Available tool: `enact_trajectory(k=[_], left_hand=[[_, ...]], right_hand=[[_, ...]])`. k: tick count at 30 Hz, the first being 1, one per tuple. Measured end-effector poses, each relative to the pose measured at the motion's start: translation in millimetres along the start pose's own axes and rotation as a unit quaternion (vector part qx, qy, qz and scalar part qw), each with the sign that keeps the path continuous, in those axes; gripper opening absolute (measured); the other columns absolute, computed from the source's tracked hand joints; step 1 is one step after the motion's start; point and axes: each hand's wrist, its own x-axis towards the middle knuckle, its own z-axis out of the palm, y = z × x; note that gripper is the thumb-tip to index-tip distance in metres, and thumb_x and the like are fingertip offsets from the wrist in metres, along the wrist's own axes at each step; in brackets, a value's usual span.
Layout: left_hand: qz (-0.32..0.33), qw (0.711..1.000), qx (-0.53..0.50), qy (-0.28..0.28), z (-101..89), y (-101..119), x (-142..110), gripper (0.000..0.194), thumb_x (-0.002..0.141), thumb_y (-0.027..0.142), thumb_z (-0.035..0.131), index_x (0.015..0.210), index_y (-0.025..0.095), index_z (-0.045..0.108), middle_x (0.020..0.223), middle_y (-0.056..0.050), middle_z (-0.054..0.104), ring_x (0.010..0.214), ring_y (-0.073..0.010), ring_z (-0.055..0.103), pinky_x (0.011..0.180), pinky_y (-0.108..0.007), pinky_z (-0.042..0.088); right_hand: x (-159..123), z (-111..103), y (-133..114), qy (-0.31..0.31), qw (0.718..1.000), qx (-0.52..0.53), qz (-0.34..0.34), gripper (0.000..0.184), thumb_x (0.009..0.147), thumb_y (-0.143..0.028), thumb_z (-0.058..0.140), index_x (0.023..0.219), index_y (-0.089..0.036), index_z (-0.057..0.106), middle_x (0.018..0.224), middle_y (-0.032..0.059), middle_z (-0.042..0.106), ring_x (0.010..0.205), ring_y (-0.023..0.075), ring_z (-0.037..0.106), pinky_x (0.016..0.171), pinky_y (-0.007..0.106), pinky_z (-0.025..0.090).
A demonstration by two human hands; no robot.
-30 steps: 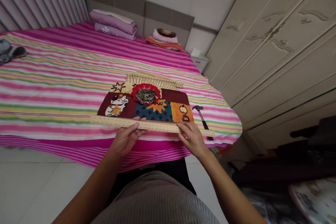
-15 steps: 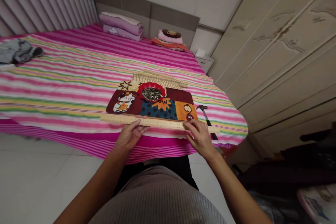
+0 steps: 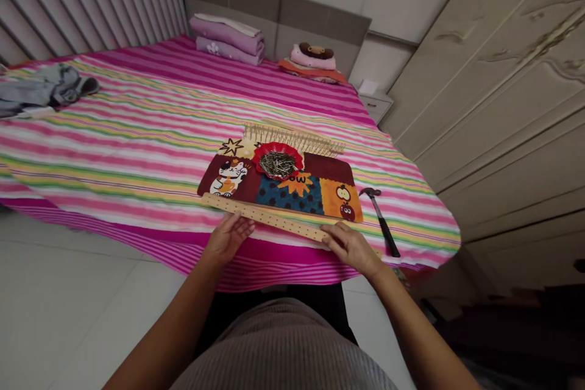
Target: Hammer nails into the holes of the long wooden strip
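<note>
A long pale wooden strip [image 3: 278, 217] with rows of small dark dots lies slanted in my hands, its left end farther from me than its right. My left hand [image 3: 230, 236] is at its near edge, thumb against the strip and the other fingers curled, palm partly up. Closed on the right part, my right hand [image 3: 351, 248] pinches the strip between thumb and fingers and covers some of it. Just beyond the strip is a patterned mat [image 3: 292, 196] with a cat and apples. On it stands a red scalloped bowl [image 3: 299, 161] full of metal nails [image 3: 277, 164].
A claw hammer [image 3: 384, 222] with a black handle lies right of the mat. Behind the bowl are wooden strips with nails sticking out [image 3: 295, 138]. The striped bed [image 3: 150, 140] also bears grey clothing [image 3: 50, 88] and folded bedding [image 3: 228, 39]. A wardrobe [image 3: 475, 103] stands at right.
The strip has tilted, its right end coming lower and nearer to me. Both hands still hold it. The view has shifted, so the bed's things appear farther right.
</note>
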Motion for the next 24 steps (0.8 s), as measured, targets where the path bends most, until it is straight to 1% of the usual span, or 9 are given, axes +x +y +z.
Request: enact_trajectory(k=[2,4,7,9,11,14,17,19,24], left_hand=[[-0.001,1.000,0.010,0.028,-1.3,-2.0,3.2,0.014,0.080,0.013,0.062,0.071,0.017,0.051,0.057,-0.001,0.064,0.060,-0.0156,0.068,0.064,-0.029,0.056],[-0.008,0.999,0.015,0.047,-2.6,-3.8,6.2,0.013,0.081,0.014,0.062,0.072,0.016,0.053,0.058,-0.002,0.065,0.059,-0.0150,0.068,0.063,-0.028,0.056],[-0.010,0.999,0.021,0.039,-0.9,-5.1,11.5,0.010,0.081,0.015,0.063,0.074,0.014,0.056,0.062,-0.003,0.067,0.062,-0.0139,0.068,0.064,-0.026,0.056],[0.000,0.999,0.031,0.019,4.0,-4.7,16.1,0.009,0.079,0.017,0.065,0.077,0.014,0.057,0.066,-0.004,0.068,0.065,-0.0144,0.068,0.065,-0.027,0.056],[0.010,0.999,0.045,0.000,9.9,-3.4,21.2,0.009,0.078,0.017,0.067,0.079,0.014,0.058,0.071,-0.005,0.070,0.068,-0.0150,0.069,0.066,-0.027,0.056],[0.019,0.997,0.074,0.007,13.3,-1.7,27.1,0.011,0.074,0.013,0.068,0.081,0.014,0.059,0.075,-0.006,0.071,0.067,-0.0147,0.068,0.065,-0.027,0.056],[0.024,0.993,0.109,0.047,5.9,-2.3,27.4,0.016,0.071,0.011,0.069,0.085,0.013,0.061,0.072,-0.004,0.070,0.062,-0.0136,0.067,0.062,-0.026,0.055],[0.022,0.991,0.117,0.064,-1.9,-3.3,25.0,0.020,0.069,0.010,0.069,0.088,0.014,0.062,0.071,-0.003,0.070,0.062,-0.0136,0.067,0.060,-0.025,0.055],[0.037,0.990,0.117,0.067,-11.5,-2.8,19.4,0.028,0.066,0.012,0.072,0.092,0.014,0.063,0.074,-0.004,0.070,0.066,-0.0145,0.067,0.061,-0.026,0.055]], right_hand=[[7.0,-0.1,2.6,-0.024,0.999,-0.028,-0.001,0.038,0.088,-0.036,0.055,0.122,-0.020,0.061,0.088,0.0075,0.064,0.072,0.0187,0.062,0.066,0.031,0.052],[13.0,0.2,5.8,-0.037,0.998,-0.055,-0.016,0.041,0.085,-0.034,0.059,0.123,-0.020,0.060,0.091,0.0078,0.063,0.075,0.0196,0.062,0.068,0.031,0.051],[19.4,3.1,16.7,-0.019,0.995,-0.090,-0.031,0.034,0.087,-0.026,0.055,0.120,-0.021,0.063,0.093,0.0086,0.064,0.080,0.0207,0.061,0.072,0.033,0.050],[22.9,6.0,30.1,0.005,0.994,-0.101,-0.034,0.033,0.089,-0.026,0.052,0.119,-0.021,0.064,0.092,0.0090,0.064,0.082,0.0221,0.061,0.074,0.035,0.050],[27.1,8.8,47.5,0.026,0.995,-0.091,-0.031,0.033,0.091,-0.030,0.051,0.120,-0.022,0.064,0.094,0.0096,0.064,0.086,0.0239,0.061,0.075,0.037,0.050],[34.2,11.9,75.7,0.031,0.998,-0.060,-0.017,0.033,0.092,-0.038,0.050,0.117,-0.023,0.065,0.095,0.0097,0.065,0.088,0.0250,0.062,0.075,0.039,0.051],[38.8,14.5,97.8,0.022,0.999,-0.038,0.004,0.034,0.091,-0.042,0.050,0.113,-0.022,0.068,0.091,0.0092,0.066,0.086,0.0249,0.063,0.074,0.039,0.052],[39.7,16.8,106.6,0.031,0.999,-0.032,0.013,0.034,0.091,-0.042,0.050,0.111,-0.023,0.069,0.091,0.0091,0.066,0.085,0.0245,0.063,0.075,0.040,0.052],[39.5,22.1,113.5,0.038,0.999,-0.032,0.005,0.034,0.090,-0.041,0.051,0.110,-0.021,0.071,0.092,0.0104,0.066,0.087,0.0253,0.062,0.077,0.043,0.052]])
